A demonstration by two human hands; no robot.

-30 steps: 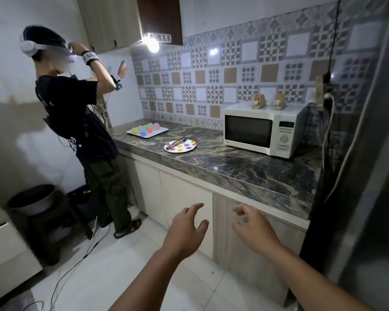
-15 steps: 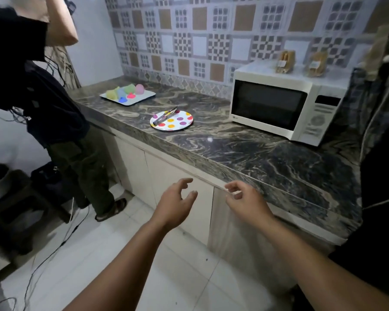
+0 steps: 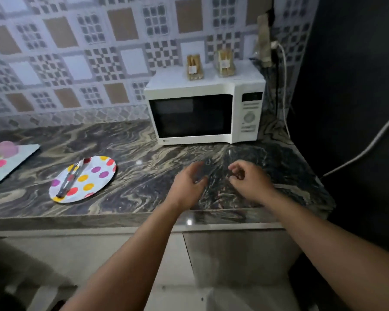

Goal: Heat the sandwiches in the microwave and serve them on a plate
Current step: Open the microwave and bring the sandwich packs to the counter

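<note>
Above the countertop point(image 3: 144, 180), front of the microwave point(image 3: 204, 113) — both hands empty, fingers loosely curled, nothing pinched. Left hand point(image 3: 185, 187) w/ fingers part-spread, thumb out; right hand point(image 3: 248, 181) w/ fingertips curled inward near the thumb, no object between. Hands near each other, not touching, hovering over the stone. Microwave door closed. Two wrapped sandwiches on top of it: left sandwich point(image 3: 194, 67) and right sandwich point(image 3: 224, 62), upright, side by side but apart, toward the back wall. Likely light, soft, squashable — clear wrap prob. slippery, so take each by the broad flat sides, gentle squeeze, not by the corner. Spotted plate point(image 3: 85, 178) sits left on the counter, well apart from the microwave, w/ tongs point(image 3: 71, 178) lying across it. Tray point(image 3: 20, 157) w/ coloured items at far left edge. Nothing heated yet by the look of it.
</note>
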